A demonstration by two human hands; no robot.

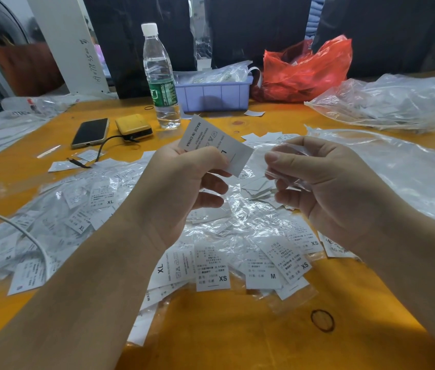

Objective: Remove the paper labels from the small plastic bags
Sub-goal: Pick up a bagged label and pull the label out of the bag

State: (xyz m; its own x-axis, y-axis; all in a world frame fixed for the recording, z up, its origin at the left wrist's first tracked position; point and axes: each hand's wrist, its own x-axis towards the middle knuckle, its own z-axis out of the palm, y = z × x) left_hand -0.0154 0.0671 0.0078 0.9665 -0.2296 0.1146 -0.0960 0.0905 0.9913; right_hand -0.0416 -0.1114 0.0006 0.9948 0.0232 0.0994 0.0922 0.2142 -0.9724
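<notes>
Head view: left hand (184, 182) pinches a freed size-L label (215, 145), right hand (326, 180) grips its emptied bag (286, 166) (slippery film), which could drop among unopened bags (211, 236).

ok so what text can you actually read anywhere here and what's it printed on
"MADE IN CHINA" and "L": paper label held in the left hand.
"XL", "XS", "M": labels in the small plastic bags piled on the table.
Fine print on the labels: too small to read.
Water bottle label and handwriting on the white board: unreadable.
</notes>
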